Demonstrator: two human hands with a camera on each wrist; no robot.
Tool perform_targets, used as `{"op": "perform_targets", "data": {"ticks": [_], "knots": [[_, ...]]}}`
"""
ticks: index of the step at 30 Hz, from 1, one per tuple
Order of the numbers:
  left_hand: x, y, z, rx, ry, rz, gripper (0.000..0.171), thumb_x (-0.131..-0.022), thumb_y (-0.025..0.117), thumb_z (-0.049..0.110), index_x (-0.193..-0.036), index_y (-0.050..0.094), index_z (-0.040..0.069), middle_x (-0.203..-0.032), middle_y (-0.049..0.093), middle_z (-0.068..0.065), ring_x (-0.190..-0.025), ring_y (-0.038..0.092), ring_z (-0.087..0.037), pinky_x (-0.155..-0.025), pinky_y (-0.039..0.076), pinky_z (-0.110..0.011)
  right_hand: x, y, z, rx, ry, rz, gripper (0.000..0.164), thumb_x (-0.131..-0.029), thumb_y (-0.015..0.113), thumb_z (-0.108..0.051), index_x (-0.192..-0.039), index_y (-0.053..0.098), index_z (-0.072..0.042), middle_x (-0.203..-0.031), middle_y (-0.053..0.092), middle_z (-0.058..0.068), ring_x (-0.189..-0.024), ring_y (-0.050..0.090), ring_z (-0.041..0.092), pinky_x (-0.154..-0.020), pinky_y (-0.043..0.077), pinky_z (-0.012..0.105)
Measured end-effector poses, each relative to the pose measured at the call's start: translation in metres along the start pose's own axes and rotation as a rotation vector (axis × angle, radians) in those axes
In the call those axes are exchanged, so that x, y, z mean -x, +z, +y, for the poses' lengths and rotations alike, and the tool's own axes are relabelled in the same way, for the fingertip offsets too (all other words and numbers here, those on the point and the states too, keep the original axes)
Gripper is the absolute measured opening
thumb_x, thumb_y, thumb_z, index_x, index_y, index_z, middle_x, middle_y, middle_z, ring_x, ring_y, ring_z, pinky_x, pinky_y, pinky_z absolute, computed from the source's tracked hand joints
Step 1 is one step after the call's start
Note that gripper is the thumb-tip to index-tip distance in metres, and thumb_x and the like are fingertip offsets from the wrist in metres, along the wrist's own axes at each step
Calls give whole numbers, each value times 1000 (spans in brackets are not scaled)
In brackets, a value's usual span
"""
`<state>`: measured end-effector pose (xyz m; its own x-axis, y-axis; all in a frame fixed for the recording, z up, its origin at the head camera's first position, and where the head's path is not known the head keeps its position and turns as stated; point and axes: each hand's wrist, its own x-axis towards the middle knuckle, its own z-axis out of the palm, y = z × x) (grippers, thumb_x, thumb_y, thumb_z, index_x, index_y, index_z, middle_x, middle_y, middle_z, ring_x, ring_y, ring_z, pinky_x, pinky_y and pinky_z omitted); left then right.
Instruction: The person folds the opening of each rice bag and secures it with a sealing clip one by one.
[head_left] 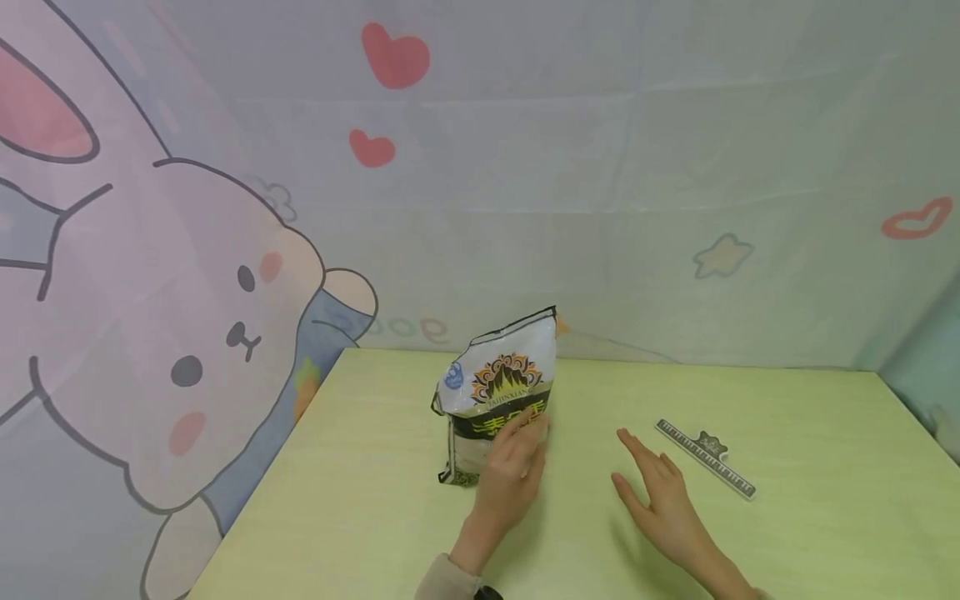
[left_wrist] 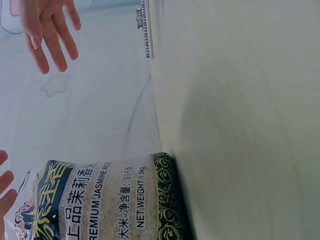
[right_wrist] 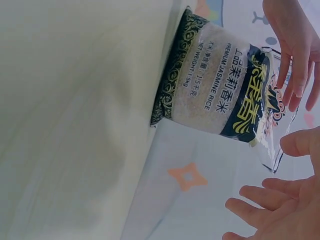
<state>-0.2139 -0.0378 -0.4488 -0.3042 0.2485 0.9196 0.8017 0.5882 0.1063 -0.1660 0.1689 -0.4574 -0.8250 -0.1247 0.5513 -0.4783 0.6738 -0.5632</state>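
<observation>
A bag of jasmine rice (head_left: 501,392) stands upright on the table, its crinkled clear-and-white top leaning to the right. The left hand (head_left: 512,467) is in front of the bag with fingers extended and holds nothing. Whether its fingertips touch the bag cannot be told. To the right of the bag, the right hand (head_left: 663,504) hovers over the table, thumb and fingers spread, with nothing in it. In the right wrist view the bag's printed front (left_wrist: 107,200) also faces both hands, and the left hand (right_wrist: 297,50) is near the bag's top.
A narrow piano-key strip (head_left: 705,458) with a cat-shaped piece on it lies right of the right hand. The pale green table (head_left: 360,433) ends at a hanging cloth (head_left: 600,208) printed with a rabbit, hearts and stars.
</observation>
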Motion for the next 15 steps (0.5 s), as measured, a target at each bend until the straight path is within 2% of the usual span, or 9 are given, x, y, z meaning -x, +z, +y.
{"op": "perform_targets", "data": {"ticks": [7,15], "knots": [[-6,-2,-3,1,22,106,31,-72,66,-2,-104,62,-3,-96,67,-13,-98,59,-29,-89,45,-30,-5,3,-4,-1,-4,30,50,-82,60,-7,-129,43,0,-125,51,21,-116,45,41,-93,23,61],[-9,-5,-4,-36,42,177,25,-77,62,-1,-101,63,-4,-97,68,-12,-97,58,-30,-89,45,-31,-10,8,-6,-39,-20,53,41,-81,61,-5,-120,52,0,-124,52,21,-116,46,40,-92,22,63]]}}
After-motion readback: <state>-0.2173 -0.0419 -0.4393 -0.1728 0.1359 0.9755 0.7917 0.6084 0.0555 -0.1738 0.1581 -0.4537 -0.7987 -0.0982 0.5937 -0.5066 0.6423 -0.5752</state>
